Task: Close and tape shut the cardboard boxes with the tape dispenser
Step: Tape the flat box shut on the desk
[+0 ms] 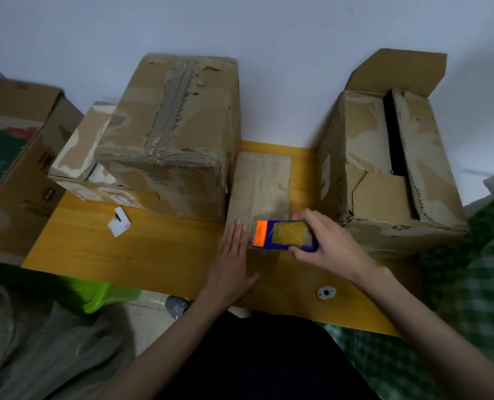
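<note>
- My right hand (pixel 323 241) is curling its fingers round the blue tape dispenser (pixel 284 236) — thumb on the near side, fingertips over the far edge.
- I am holding the dispenser on the near end of the small flat box (pixel 261 186).
- My left hand (pixel 234 264) is lying flat, fingers straight and together, pressing that box just left of the dispenser.
- Left of the small flat box a tall closed box (pixel 171 134) is standing; right of it, a box with its flap up (pixel 393 166) — all on the yellow table (pixel 130 243).
</note>
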The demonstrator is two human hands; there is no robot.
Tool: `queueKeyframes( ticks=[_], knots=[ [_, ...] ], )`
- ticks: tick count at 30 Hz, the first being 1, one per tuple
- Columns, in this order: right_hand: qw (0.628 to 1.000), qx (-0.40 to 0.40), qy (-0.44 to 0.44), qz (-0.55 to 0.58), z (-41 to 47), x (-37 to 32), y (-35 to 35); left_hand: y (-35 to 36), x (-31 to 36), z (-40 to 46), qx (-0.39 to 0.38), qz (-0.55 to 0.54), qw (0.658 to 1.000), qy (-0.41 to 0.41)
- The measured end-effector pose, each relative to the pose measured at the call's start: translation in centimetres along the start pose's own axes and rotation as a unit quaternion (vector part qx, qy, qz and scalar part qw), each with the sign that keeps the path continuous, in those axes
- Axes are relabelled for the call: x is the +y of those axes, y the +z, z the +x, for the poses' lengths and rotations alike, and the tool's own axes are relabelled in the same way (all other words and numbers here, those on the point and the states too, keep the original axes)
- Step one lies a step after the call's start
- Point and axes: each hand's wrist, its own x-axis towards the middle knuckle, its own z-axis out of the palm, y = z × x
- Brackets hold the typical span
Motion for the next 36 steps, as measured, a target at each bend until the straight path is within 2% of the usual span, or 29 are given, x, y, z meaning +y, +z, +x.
queueKeyframes(
  ticks=[2, 6, 12, 15, 22, 27, 36],
  knots=[
    [0.999, 0.022, -0.021, -0.045, -0.6, 0.1, 0.7, 0.4, -0.1, 0.0, 0.006, 0.005, 1.000, 0.000],
    [1.000, -0.005, -0.004, -0.021, -1.5, 1.5, 1.2, 0.7, -0.1, 0.2, 0.009, -0.010, 1.000, -0.003],
    [0.991, 0.118, 0.017, 0.063, -2.4, 1.7, 2.6, 0.4, -0.6, 0.0, 0.011, -0.005, 1.000, 0.006],
    [0.988, 0.142, -0.020, 0.058, -2.5, 1.3, 3.1, 0.3, -1.4, -0.4, 0.010, -0.009, 1.000, 0.017],
    [0.997, 0.050, -0.028, 0.054, -1.1, -0.9, 2.9, -0.3, -4.2, -1.3, -0.003, 0.033, 0.999, 0.023],
    [0.998, 0.017, -0.009, 0.060, -1.4, 0.5, 1.3, -0.2, -2.9, -0.5, -0.006, 0.004, 1.000, 0.026],
    [0.998, 0.015, 0.037, 0.046, -3.9, 3.3, -1.1, 0.2, -2.8, -0.6, 0.001, 0.016, 0.999, 0.038]
  ],
)
